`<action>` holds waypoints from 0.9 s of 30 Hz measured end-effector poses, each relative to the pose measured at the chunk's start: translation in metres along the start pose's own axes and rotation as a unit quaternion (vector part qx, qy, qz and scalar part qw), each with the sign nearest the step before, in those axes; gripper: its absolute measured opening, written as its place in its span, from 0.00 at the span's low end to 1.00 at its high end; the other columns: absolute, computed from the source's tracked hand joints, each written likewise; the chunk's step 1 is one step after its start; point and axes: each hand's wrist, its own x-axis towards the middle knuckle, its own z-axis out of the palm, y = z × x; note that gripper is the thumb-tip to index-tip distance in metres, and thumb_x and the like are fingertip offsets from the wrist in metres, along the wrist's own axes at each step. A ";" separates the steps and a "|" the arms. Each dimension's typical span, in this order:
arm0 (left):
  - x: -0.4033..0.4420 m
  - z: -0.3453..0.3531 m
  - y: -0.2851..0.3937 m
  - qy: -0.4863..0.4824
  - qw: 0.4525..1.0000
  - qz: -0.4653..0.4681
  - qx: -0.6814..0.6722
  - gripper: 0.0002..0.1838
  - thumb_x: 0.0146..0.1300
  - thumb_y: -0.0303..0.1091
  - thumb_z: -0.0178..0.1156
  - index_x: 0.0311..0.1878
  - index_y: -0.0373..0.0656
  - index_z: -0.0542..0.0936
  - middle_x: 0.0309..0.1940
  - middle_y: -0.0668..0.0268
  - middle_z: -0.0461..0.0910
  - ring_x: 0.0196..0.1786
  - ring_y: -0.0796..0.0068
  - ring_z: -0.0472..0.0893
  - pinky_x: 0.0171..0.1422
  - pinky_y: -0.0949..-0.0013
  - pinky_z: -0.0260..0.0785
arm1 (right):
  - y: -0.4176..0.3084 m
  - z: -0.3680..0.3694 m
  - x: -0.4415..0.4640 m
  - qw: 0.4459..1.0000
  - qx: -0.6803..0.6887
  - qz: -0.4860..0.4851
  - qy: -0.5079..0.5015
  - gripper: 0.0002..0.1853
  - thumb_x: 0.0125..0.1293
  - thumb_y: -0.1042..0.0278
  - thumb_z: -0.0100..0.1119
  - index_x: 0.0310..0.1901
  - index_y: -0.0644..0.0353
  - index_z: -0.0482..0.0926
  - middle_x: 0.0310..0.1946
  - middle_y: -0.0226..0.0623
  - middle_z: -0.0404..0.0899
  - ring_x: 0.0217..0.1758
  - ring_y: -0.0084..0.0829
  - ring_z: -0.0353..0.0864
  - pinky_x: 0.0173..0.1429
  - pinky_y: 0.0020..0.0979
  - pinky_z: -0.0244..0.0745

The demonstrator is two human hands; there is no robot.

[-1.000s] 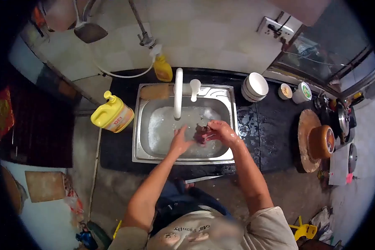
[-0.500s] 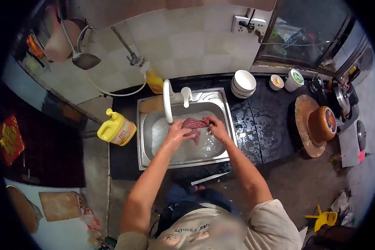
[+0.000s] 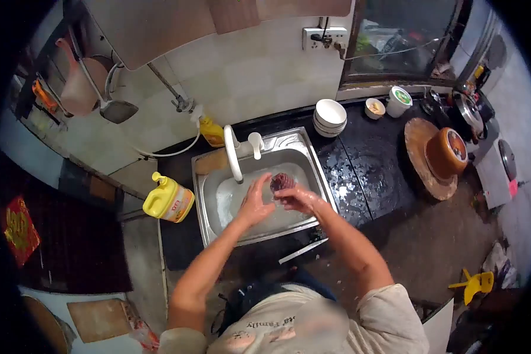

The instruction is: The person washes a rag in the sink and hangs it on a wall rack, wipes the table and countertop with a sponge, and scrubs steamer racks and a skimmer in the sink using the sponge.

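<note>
A dark red checked cloth [image 3: 282,181], bunched into a small wad, is above the water in the metal sink [image 3: 327,187]. My right hand [image 3: 299,199] has its fingers curled round the cloth's near side. To the left, my left hand [image 3: 256,203] is apart from the wad, with thumb and fingers spread. Both hands look wet. The white faucet [image 3: 232,154] arches over the basin just behind my left hand. Cloudy, sudsy water [image 3: 265,223] lies in the sink.
Left of the sink stands a yellow pump bottle [image 3: 170,197]. Stacked white bowls [image 3: 330,113] sit behind right on the wet black counter [image 3: 369,159]. Farther right are a small bowl [image 3: 374,108], a white tub [image 3: 400,101] and a brown pot [image 3: 445,154] against a round board [image 3: 418,156].
The cloth was stretched between both hands and is now bunched up at my right hand. My left hand has let go and opened. The camera view has shifted.
</note>
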 end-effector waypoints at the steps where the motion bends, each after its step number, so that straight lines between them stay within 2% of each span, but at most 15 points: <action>1: 0.001 -0.010 0.009 -0.015 0.996 0.050 0.073 0.42 0.44 0.23 0.61 0.67 0.52 0.61 0.64 0.54 0.64 0.65 0.53 0.66 0.66 0.59 0.62 | -0.006 -0.006 0.001 0.999 -0.046 0.024 0.009 0.20 0.55 0.67 0.63 0.49 0.47 0.68 0.32 0.22 0.68 0.29 0.16 0.65 0.29 0.23 0.62; 2: 0.002 -0.020 0.012 -0.030 0.984 0.101 0.145 0.43 0.43 0.24 0.62 0.67 0.55 0.62 0.66 0.53 0.61 0.66 0.50 0.66 0.66 0.57 0.62 | -0.011 -0.006 0.003 0.995 -0.092 0.048 0.017 0.21 0.53 0.70 0.63 0.49 0.47 0.68 0.30 0.21 0.68 0.27 0.16 0.65 0.28 0.23 0.61; 3: -0.002 -0.024 0.008 -0.045 0.953 0.181 0.237 0.45 0.43 0.23 0.63 0.69 0.59 0.60 0.69 0.53 0.55 0.66 0.47 0.63 0.64 0.55 0.63 | -0.027 0.022 -0.014 0.997 -0.083 0.001 0.010 0.21 0.48 0.74 0.60 0.45 0.50 0.69 0.24 0.21 0.65 0.22 0.16 0.63 0.25 0.22 0.58; 4: -0.005 -0.027 0.008 -0.037 0.934 0.217 0.280 0.45 0.43 0.24 0.63 0.69 0.59 0.61 0.69 0.53 0.55 0.67 0.47 0.63 0.64 0.54 0.62 | -0.026 0.025 -0.012 0.991 -0.131 -0.002 0.012 0.15 0.46 0.73 0.61 0.38 0.51 0.72 0.18 0.22 0.64 0.17 0.17 0.61 0.20 0.23 0.54; 6: -0.009 -0.034 0.010 -0.019 0.886 0.285 0.365 0.45 0.43 0.24 0.65 0.69 0.60 0.62 0.69 0.53 0.55 0.68 0.48 0.62 0.63 0.52 0.61 | -0.025 0.031 0.000 0.970 -0.243 -0.002 0.005 0.10 0.45 0.73 0.61 0.31 0.53 0.73 0.16 0.24 0.64 0.15 0.17 0.60 0.17 0.25 0.50; 8: -0.006 -0.042 0.012 0.036 0.867 0.306 0.392 0.38 0.50 0.28 0.61 0.67 0.61 0.65 0.66 0.55 0.61 0.64 0.54 0.67 0.61 0.51 0.61 | -0.040 0.065 -0.010 0.956 -0.290 -0.021 0.021 0.10 0.45 0.79 0.60 0.29 0.55 0.72 0.14 0.18 0.59 0.13 0.14 0.55 0.17 0.22 0.45; 10: 0.002 -0.048 0.008 0.107 0.822 0.343 0.441 0.34 0.53 0.30 0.59 0.66 0.62 0.66 0.63 0.56 0.65 0.60 0.57 0.70 0.60 0.52 0.61 | -0.062 0.090 -0.022 0.940 -0.338 -0.021 0.039 0.10 0.42 0.80 0.60 0.29 0.56 0.73 0.15 0.19 0.61 0.13 0.14 0.57 0.16 0.20 0.45; 11: 0.005 -0.050 0.008 0.150 0.790 0.370 0.466 0.28 0.56 0.31 0.55 0.63 0.59 0.68 0.52 0.61 0.74 0.50 0.63 0.76 0.58 0.52 0.62 | -0.066 0.100 -0.025 0.932 -0.353 -0.082 0.022 0.09 0.41 0.78 0.60 0.28 0.57 0.74 0.15 0.21 0.63 0.13 0.14 0.56 0.16 0.21 0.45; 12: 0.009 -0.051 0.007 0.164 0.788 0.363 0.470 0.27 0.56 0.31 0.55 0.62 0.57 0.69 0.48 0.63 0.74 0.47 0.64 0.76 0.58 0.52 0.62 | -0.067 0.105 -0.025 0.919 -0.368 -0.142 0.004 0.09 0.41 0.77 0.61 0.27 0.58 0.75 0.15 0.22 0.64 0.13 0.14 0.56 0.15 0.22 0.45; 14: 0.013 -0.055 0.003 0.192 0.783 0.349 0.479 0.25 0.55 0.32 0.56 0.59 0.53 0.70 0.39 0.65 0.74 0.41 0.67 0.77 0.58 0.52 0.62 | -0.068 0.106 -0.016 0.895 -0.427 -0.107 0.072 0.10 0.41 0.73 0.62 0.29 0.63 0.78 0.20 0.31 0.73 0.21 0.23 0.67 0.25 0.27 0.60; 15: 0.014 -0.060 0.009 0.240 0.749 0.372 0.492 0.16 0.53 0.31 0.57 0.48 0.48 0.74 0.28 0.67 0.72 0.36 0.68 0.76 0.55 0.55 0.64 | -0.066 0.107 -0.012 0.879 -0.456 -0.088 0.105 0.12 0.41 0.71 0.63 0.31 0.65 0.80 0.23 0.35 0.78 0.26 0.28 0.73 0.30 0.29 0.68; 18: 0.013 -0.074 0.014 0.188 0.779 0.334 0.496 0.06 0.52 0.31 0.57 0.35 0.47 0.75 0.24 0.66 0.72 0.35 0.68 0.76 0.51 0.58 0.65 | -0.058 0.112 0.002 0.813 -0.547 -0.165 0.114 0.14 0.42 0.67 0.63 0.31 0.66 0.80 0.26 0.45 0.80 0.30 0.38 0.78 0.37 0.35 0.71; 19: 0.015 -0.075 0.015 0.214 0.757 0.351 0.508 0.03 0.51 0.30 0.58 0.27 0.46 0.73 0.21 0.67 0.72 0.33 0.68 0.76 0.48 0.60 0.64 | -0.057 0.113 0.006 0.789 -0.572 -0.196 0.111 0.14 0.42 0.65 0.63 0.31 0.66 0.80 0.27 0.49 0.81 0.33 0.44 0.80 0.39 0.38 0.72; 22: 0.019 -0.075 0.018 0.179 0.784 0.296 0.516 0.03 0.50 0.30 0.58 0.29 0.45 0.75 0.22 0.65 0.76 0.32 0.67 0.78 0.49 0.60 0.64 | -0.060 0.119 0.003 0.736 -0.627 -0.213 0.141 0.13 0.44 0.64 0.62 0.30 0.65 0.80 0.29 0.51 0.81 0.36 0.50 0.80 0.41 0.42 0.73; 27: 0.026 -0.075 0.023 0.093 0.842 0.181 0.499 0.07 0.50 0.27 0.58 0.34 0.42 0.73 0.23 0.60 0.79 0.34 0.57 0.81 0.47 0.58 0.62 | -0.060 0.120 0.005 0.659 -0.678 -0.249 0.209 0.11 0.51 0.65 0.59 0.32 0.64 0.78 0.32 0.53 0.81 0.39 0.52 0.80 0.43 0.47 0.73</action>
